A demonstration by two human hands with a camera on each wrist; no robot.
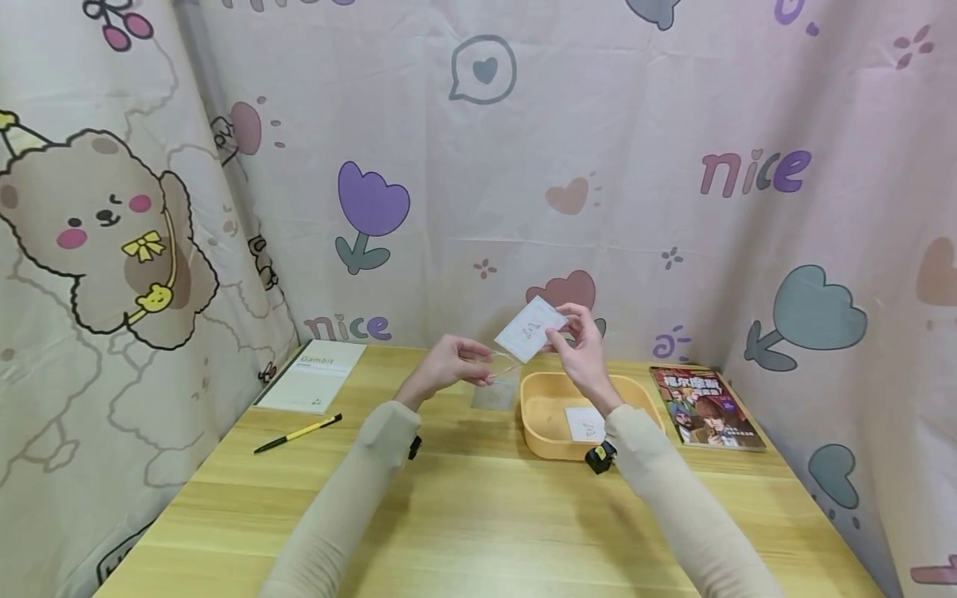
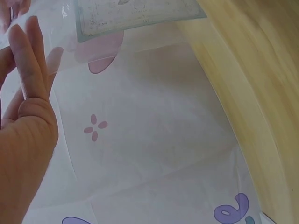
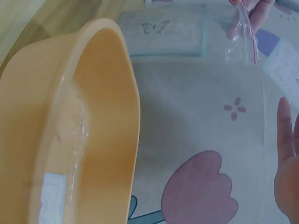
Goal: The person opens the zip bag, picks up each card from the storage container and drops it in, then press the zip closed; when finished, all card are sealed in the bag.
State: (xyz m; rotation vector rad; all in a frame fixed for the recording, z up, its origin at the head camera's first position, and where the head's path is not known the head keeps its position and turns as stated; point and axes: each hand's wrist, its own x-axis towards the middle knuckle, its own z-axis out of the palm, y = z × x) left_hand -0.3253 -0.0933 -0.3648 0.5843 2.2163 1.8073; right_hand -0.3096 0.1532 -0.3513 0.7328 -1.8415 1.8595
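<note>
Right hand (image 1: 583,345) pinching the card (image 1: 531,329) now, slanting away leftward, toward the clear bag (image 1: 493,394) (left hand (image 1: 453,360) pinching that one)!

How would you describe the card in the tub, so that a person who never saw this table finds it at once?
On the wooden table, go to the orange tub, just left of the colourful book. Inside it is a small white card with a drawing. Unlike the similar card pinched in the right hand, this one is held by nobody.
</note>
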